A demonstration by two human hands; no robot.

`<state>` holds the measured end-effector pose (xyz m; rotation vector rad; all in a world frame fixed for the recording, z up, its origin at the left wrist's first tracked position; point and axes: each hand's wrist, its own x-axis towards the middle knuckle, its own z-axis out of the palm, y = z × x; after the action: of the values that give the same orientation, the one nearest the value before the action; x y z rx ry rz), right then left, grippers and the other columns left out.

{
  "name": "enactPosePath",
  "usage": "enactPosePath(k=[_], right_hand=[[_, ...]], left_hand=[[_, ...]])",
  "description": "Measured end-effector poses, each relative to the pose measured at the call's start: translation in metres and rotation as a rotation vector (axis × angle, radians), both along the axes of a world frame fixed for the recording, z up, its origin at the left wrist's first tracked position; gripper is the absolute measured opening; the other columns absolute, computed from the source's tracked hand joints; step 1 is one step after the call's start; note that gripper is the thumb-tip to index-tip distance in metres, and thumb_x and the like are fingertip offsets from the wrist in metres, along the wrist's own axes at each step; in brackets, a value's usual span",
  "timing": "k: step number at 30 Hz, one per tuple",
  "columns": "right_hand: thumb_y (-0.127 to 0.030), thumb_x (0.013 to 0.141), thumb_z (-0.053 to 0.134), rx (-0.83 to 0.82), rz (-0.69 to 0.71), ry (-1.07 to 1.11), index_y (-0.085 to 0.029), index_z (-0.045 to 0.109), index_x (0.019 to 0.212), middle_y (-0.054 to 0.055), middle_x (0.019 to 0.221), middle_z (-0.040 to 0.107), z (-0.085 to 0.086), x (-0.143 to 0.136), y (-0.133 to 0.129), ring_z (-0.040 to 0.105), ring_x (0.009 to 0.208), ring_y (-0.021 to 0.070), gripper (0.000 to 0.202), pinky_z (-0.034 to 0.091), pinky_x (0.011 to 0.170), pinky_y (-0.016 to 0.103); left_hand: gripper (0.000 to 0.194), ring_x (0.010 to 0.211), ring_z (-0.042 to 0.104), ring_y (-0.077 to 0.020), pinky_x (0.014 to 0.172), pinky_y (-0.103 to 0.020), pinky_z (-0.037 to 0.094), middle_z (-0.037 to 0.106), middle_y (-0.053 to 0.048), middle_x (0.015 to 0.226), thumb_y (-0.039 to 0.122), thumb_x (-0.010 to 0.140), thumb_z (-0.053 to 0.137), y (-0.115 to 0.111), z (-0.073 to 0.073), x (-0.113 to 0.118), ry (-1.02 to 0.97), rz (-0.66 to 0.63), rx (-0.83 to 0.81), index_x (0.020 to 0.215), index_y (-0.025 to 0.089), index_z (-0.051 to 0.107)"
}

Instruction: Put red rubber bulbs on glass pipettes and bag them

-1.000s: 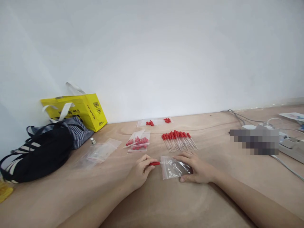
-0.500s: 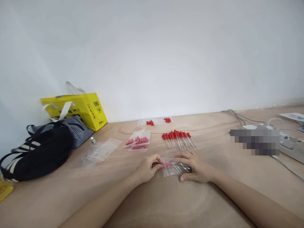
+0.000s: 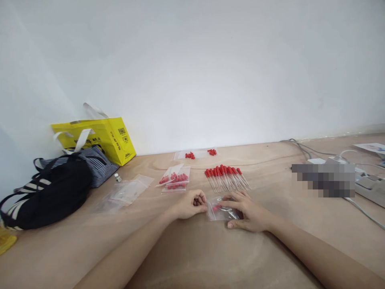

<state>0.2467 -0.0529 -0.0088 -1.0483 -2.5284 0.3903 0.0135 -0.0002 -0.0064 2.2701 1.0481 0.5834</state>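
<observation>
A clear zip-lock bag (image 3: 217, 216) with something red inside lies on the table between my hands. My left hand (image 3: 192, 205) is closed, its thumb and curled fingers pinching at the bag's zip edge. Over the bag's other end rests my right hand (image 3: 248, 212), which holds it down with the fingers on top and the thumb at the near side; part of the bag is hidden under it. Just beyond the hands, a row of droppers with red bulbs (image 3: 224, 171) and pale stems is spread out. Filled zip-lock bags with red bulbs (image 3: 177, 182) lie to their left.
More zip-lock bags (image 3: 132, 190) lie at the left, near a small vial (image 3: 118, 177). A bag with red bulbs (image 3: 190, 155) is by the wall. A black bag (image 3: 60, 196) and yellow bag (image 3: 120, 140) stand left; cables and a power strip (image 3: 371, 186) are right.
My left hand has shifted slightly up at the bag's edge and its fingers have curled in. The bag's zip edge has tilted a little. My right hand stays nearly in place.
</observation>
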Motion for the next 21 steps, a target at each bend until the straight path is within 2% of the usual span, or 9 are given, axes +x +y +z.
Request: enactPosePath(k=[2, 4, 8, 10, 14, 17, 21], right_hand=[[-0.059, 0.071, 0.050, 0.005, 0.005, 0.003, -0.032, 0.044, 0.121, 0.007, 0.111, 0.047, 0.000, 0.000, 0.000, 0.044, 0.101, 0.0239, 0.057, 0.031, 0.086, 0.041], [-0.059, 0.071, 0.050, 0.011, 0.010, 0.000, -0.032, 0.043, 0.121, 0.007, 0.110, 0.048, 0.000, 0.000, 0.000, 0.044, 0.099, 0.0237, 0.058, 0.031, 0.085, 0.041], [-0.062, 0.068, 0.051, 0.016, 0.014, -0.015, -0.032, 0.043, 0.122, 0.008, 0.111, 0.047, 0.000, 0.000, 0.000, 0.044, 0.099, 0.0240, 0.061, 0.031, 0.085, 0.041], [-0.062, 0.068, 0.051, 0.012, 0.014, -0.021, -0.031, 0.042, 0.123, 0.008, 0.111, 0.047, 0.000, 0.001, 0.000, 0.044, 0.099, 0.0245, 0.065, 0.031, 0.085, 0.041], [-0.063, 0.067, 0.051, -0.008, 0.016, -0.030, -0.029, 0.041, 0.124, 0.009, 0.112, 0.047, 0.000, 0.001, 0.000, 0.043, 0.100, 0.0249, 0.067, 0.031, 0.085, 0.041], [-0.063, 0.067, 0.050, -0.017, 0.015, -0.031, -0.029, 0.040, 0.125, 0.009, 0.113, 0.047, 0.001, 0.001, 0.000, 0.043, 0.101, 0.0248, 0.067, 0.030, 0.086, 0.041], [-0.063, 0.067, 0.051, -0.026, 0.007, -0.026, -0.027, 0.041, 0.124, 0.009, 0.113, 0.047, 0.002, 0.000, -0.001, 0.043, 0.103, 0.0247, 0.068, 0.029, 0.087, 0.041]], left_hand=[[0.007, 0.060, 0.053, -0.0109, 0.057, -0.021, 0.043, 0.059, -0.001, 0.066, 0.018, 0.072, 0.052, 0.018, 0.007, 0.001, 0.024, 0.020, 0.058, 0.075, 0.014, 0.056], [0.015, 0.072, 0.054, -0.0142, 0.067, -0.027, 0.044, 0.060, -0.005, 0.080, 0.014, 0.076, 0.044, 0.041, 0.013, 0.008, 0.026, 0.083, 0.132, 0.084, 0.014, 0.057], [0.026, 0.097, 0.049, -0.0195, 0.087, -0.034, 0.035, 0.056, -0.008, 0.102, 0.010, 0.073, 0.047, 0.087, 0.017, 0.031, 0.097, 0.063, 0.227, 0.097, 0.016, 0.057], [0.028, 0.094, 0.051, -0.0193, 0.086, -0.032, 0.037, 0.056, -0.007, 0.101, 0.011, 0.069, 0.054, 0.106, 0.017, 0.038, 0.159, 0.002, 0.223, 0.096, 0.017, 0.058], [0.033, 0.073, 0.056, -0.0147, 0.068, -0.025, 0.043, 0.061, -0.001, 0.086, 0.007, 0.061, 0.061, 0.131, 0.016, 0.040, 0.276, -0.104, 0.203, 0.091, 0.019, 0.059], [0.028, 0.069, 0.055, -0.0144, 0.062, -0.023, 0.041, 0.061, -0.001, 0.080, 0.007, 0.061, 0.062, 0.139, 0.018, 0.038, 0.325, -0.138, 0.245, 0.086, 0.018, 0.058], [0.015, 0.072, 0.054, -0.0161, 0.064, -0.024, 0.040, 0.061, -0.002, 0.078, 0.008, 0.064, 0.059, 0.137, 0.022, 0.039, 0.370, -0.172, 0.330, 0.076, 0.017, 0.058]])
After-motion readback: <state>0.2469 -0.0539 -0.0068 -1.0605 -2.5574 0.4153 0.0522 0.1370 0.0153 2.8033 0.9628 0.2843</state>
